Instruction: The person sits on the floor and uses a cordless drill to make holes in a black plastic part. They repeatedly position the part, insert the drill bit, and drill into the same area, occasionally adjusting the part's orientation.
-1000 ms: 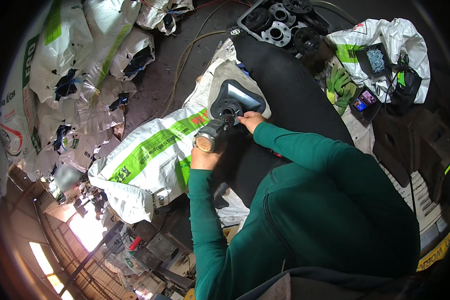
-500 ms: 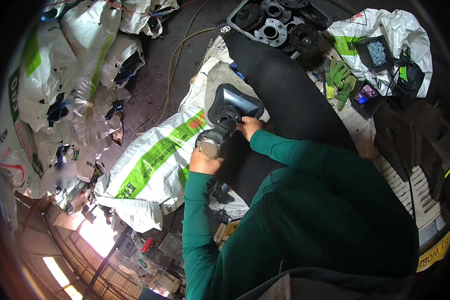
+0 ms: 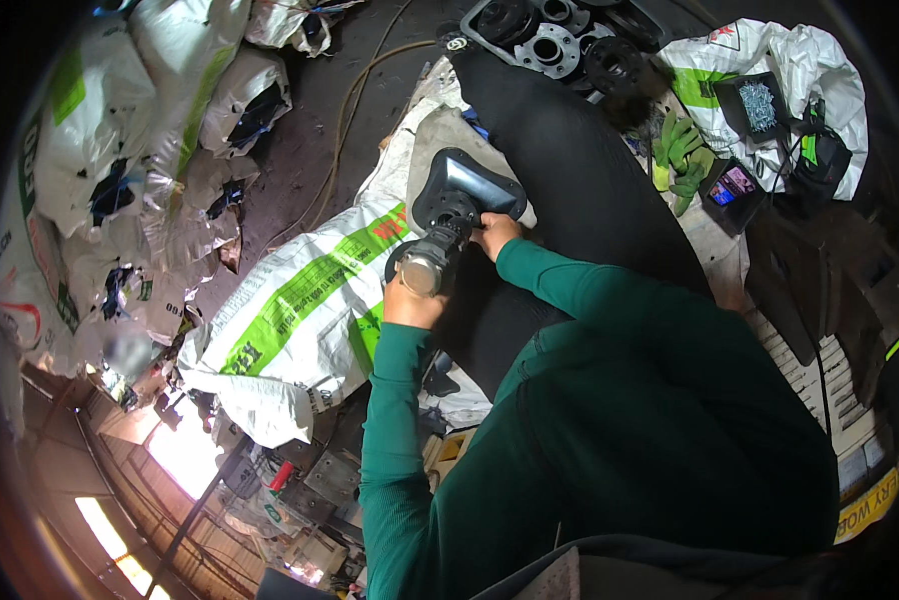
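My left hand (image 3: 416, 303) is wrapped round a power driver (image 3: 427, 262) with a round grey back end. Its nose points away from me, down onto the dark round flange of a glossy black part (image 3: 482, 188) with a wide, rounded plate. My right hand (image 3: 496, 235) is closed at the near right edge of that flange, beside the driver's nose. Its fingertips pinch something too small or too hidden to make out. Under the black part lies a flat grey-beige piece (image 3: 440, 137), resting by my black-trousered leg (image 3: 570, 165).
A white and green sack (image 3: 300, 310) lies left of the driver. Bulging sacks (image 3: 90, 130) stand far left. A crate (image 3: 475, 38) holds round flanged parts at the top. On the right are green gloves (image 3: 680, 150), a box of screws (image 3: 755, 105) and a phone (image 3: 735, 187).
The driver and my left hand have shifted slightly up. My right hand stays beside the flange, a little higher. The whole view has tilted slightly.
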Available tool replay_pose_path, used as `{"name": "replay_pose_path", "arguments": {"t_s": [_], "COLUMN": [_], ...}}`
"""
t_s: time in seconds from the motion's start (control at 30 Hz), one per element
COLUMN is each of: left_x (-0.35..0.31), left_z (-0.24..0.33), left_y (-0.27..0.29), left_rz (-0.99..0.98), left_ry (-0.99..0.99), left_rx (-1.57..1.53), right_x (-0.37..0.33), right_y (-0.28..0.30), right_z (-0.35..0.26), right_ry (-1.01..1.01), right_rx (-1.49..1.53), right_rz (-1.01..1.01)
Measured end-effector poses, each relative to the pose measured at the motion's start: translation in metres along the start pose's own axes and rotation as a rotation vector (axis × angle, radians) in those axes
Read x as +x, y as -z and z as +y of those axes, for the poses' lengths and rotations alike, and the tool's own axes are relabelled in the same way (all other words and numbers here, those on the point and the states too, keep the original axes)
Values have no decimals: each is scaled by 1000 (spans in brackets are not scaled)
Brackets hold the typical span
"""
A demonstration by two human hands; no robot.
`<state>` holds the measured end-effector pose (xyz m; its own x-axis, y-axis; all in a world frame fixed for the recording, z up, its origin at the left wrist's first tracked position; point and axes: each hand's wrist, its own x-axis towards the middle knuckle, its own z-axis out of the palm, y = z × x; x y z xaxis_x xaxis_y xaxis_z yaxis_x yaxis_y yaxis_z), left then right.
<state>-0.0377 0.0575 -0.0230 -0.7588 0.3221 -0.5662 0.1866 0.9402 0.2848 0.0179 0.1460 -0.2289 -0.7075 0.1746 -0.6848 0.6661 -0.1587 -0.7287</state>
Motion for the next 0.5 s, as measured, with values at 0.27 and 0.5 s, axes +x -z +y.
{"name": "replay_pose_path", "arguments": {"t_s": [0.27,0.5], "left_x": [-73,-133], "left_z": [8,15], "left_y": [6,-4], "left_rz": [288,224], "left_ry": [-107,-43], "left_rx": [-342,-528], "right_x": [-24,-47], "right_y": [36,71], "right_z": [-29,-76], "right_ry": [-168,-248], "right_rx": [654,1292], "right_rz": [68,-396]}}
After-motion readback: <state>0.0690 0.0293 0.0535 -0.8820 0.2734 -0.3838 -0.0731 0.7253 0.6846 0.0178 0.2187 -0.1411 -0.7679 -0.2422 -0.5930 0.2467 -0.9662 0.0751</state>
